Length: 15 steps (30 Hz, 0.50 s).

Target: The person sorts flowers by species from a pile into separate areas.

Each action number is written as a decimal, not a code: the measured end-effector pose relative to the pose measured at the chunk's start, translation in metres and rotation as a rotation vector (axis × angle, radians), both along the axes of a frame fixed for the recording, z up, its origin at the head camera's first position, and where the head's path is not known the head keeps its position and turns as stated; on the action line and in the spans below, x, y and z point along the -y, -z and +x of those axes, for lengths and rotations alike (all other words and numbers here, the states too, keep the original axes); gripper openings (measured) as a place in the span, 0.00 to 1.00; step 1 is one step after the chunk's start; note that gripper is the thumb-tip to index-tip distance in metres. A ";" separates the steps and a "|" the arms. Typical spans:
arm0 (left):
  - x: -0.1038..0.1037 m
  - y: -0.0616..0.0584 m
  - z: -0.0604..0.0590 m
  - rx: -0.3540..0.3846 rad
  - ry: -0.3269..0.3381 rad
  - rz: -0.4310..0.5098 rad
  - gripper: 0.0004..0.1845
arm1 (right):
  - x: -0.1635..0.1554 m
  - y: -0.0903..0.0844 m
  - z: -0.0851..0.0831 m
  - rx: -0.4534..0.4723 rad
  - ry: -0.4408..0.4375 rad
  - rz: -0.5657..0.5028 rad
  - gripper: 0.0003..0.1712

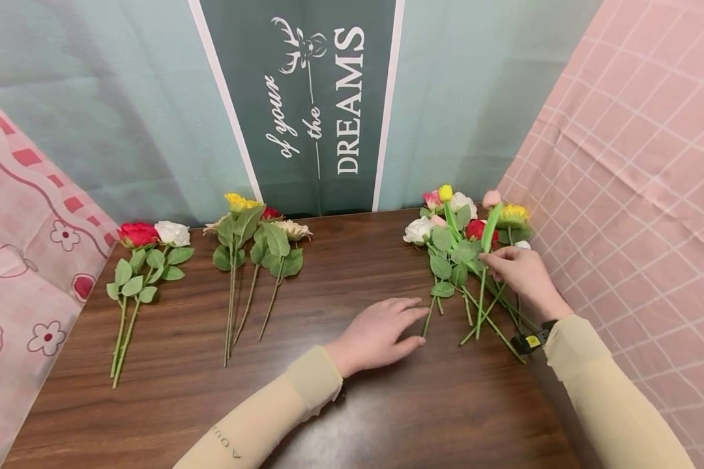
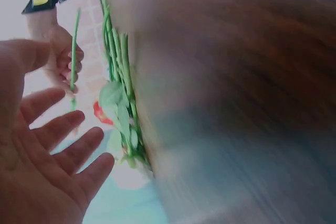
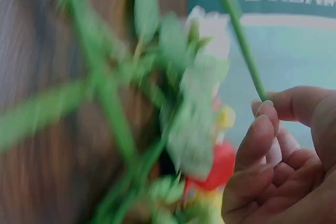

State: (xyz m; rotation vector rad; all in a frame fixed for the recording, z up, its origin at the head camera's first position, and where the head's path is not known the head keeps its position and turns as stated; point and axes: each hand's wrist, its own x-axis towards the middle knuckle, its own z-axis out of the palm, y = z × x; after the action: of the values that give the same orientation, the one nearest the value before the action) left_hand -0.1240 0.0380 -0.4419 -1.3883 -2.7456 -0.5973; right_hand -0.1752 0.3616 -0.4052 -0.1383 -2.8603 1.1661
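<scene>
My right hand pinches the green stem of a pink tulip between thumb and fingertips, above the right-hand pile of flowers. In the right wrist view the pinched stem slants up from the fingertips. My left hand is palm down over the table, left of the pile, with its fingers spread and nothing held. Its fingertips are close to a rose stem. The pile also has a white rose, a red rose, a yellow tulip and a yellow sunflower, their stems crossing.
On the brown table, a red rose and a white rose lie at the far left. Yellow and cream flowers lie left of centre. A green curtain hangs behind, a pink checked cloth at right.
</scene>
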 end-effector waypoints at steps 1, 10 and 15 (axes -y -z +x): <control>0.004 0.000 -0.002 0.051 -0.034 0.034 0.30 | 0.010 -0.001 -0.001 -0.012 -0.011 -0.036 0.27; 0.045 0.006 -0.009 0.635 -0.307 0.503 0.23 | 0.126 0.003 -0.013 -0.048 -0.200 -0.371 0.22; 0.066 0.007 -0.008 0.753 -0.339 0.653 0.21 | 0.177 -0.001 -0.015 -0.104 -0.322 -0.434 0.16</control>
State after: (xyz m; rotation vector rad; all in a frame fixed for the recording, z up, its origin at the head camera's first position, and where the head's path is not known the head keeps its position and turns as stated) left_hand -0.1318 -0.0278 -0.4493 -0.5952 -2.6699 -2.0653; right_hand -0.1907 0.1842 -0.4045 0.3707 -2.5570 1.7800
